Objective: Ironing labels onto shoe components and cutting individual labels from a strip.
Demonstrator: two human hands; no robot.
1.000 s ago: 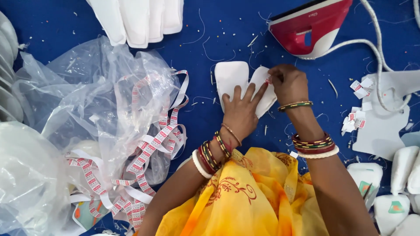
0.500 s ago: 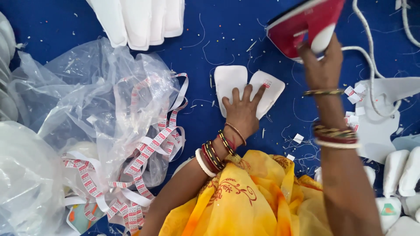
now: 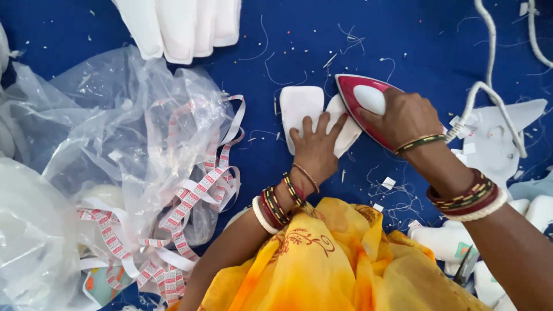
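**A:** I'm looking down on a dark blue cloth work surface [image 3: 173, 230] strewn with loose threads. What's in hand?

**B:** From here, the right hand [image 3: 406, 118] is clamped around the white handle of a red-and-white electric iron [image 3: 360, 101]. The left hand [image 3: 314, 151] lies flat, fingers spread, pinning the two white rounded fabric pieces [image 3: 300, 106] just left of the iron.

**A:** How far along?

**B:** I'd say pressing is only starting: the soleplate touches the right piece's edge (the left piece looks untouched). A stack of white pieces [image 3: 178, 26] waits at the top.

**A:** Orientation?

**B:** The iron's long axis runs diagonally, tip toward upper left, white cord [image 3: 489, 86] trailing right. Clear plastic bags [image 3: 115, 126] and printed label tape [image 3: 196, 190] lie far left.
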